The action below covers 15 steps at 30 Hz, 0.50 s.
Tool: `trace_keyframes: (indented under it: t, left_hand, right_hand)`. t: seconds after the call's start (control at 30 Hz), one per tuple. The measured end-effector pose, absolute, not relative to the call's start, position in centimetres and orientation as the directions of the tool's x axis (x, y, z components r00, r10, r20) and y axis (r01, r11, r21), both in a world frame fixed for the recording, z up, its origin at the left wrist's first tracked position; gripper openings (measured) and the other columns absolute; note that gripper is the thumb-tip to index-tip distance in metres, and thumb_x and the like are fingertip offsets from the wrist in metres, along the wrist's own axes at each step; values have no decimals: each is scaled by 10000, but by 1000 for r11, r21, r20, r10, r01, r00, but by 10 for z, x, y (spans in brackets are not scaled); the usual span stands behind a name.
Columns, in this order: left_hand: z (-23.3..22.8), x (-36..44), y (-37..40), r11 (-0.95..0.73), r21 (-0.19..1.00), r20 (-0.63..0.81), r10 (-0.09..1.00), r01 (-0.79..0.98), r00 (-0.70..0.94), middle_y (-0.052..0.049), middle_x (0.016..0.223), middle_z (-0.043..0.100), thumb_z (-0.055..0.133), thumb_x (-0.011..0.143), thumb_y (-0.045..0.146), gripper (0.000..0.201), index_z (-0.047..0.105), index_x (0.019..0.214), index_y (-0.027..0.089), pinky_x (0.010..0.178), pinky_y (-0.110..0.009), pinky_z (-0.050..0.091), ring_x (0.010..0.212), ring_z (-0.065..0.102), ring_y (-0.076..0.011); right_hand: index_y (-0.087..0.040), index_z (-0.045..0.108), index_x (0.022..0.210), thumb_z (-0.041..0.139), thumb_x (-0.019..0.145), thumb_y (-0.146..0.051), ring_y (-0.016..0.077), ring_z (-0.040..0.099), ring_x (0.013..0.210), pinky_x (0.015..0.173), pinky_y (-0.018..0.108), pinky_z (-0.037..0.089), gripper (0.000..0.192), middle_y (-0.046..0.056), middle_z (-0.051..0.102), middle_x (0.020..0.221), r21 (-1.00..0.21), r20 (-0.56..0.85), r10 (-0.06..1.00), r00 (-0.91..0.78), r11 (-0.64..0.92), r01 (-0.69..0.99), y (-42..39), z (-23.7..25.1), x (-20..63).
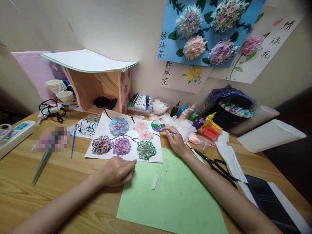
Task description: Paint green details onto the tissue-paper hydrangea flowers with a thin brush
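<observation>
My right hand (175, 139) is closed around a thin blue paintbrush (173, 132). The brush tip reaches a small round patch of green, purple and white paint (157, 126); I cannot tell whether it is a dish. My left hand (119, 170) rests at the lower edge of a white paper sheet (89, 154), its index finger stretched to that edge and the other fingers curled. Fluffy tissue flowers stand on the sheet: a blue one (118, 126), a pink pair (143, 130), a black-edged one (101, 145), a purple one (121, 146) and a green one (146, 150). Black painted branches run between them.
Green paper (175, 195) carries a white scrap (154, 182). Paint bottles (185, 112), tissue pieces (180, 123) and markers (140, 102) line the back. Black scissors (215, 165) lie right of my forearm. Another blue brush (73, 143) and a power strip (18, 136) are left.
</observation>
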<state>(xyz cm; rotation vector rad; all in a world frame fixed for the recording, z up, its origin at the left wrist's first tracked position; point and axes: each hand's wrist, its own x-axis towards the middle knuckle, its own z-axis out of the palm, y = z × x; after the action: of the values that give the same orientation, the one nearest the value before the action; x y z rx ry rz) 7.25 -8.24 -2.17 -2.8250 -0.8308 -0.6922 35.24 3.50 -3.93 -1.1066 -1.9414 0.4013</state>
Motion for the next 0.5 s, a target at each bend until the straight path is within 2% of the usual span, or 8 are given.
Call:
trace_keyframes:
  t: [0.2,0.5]
  left_hand:
    - [-20,73,-82,-840,14,454,489,543,745,-4,586,618,392,840,85,210,565,943,148,392,-240,363,415,525,-129]
    - [-22,72,-82,-843,18,454,486,538,746,2,603,630,388,847,84,206,547,964,143,397,-263,352,421,538,-140]
  right_hand:
    - [-219,628,952,380,952,-319,224,594,970,885,401,436,268,64,678,964,-624,525,809,-264,577,528,35,-39,353]
    - [-219,631,959,393,951,-321,213,594,953,873,386,441,259,59,665,941,-652,532,813,-237,572,498,33,-37,355]
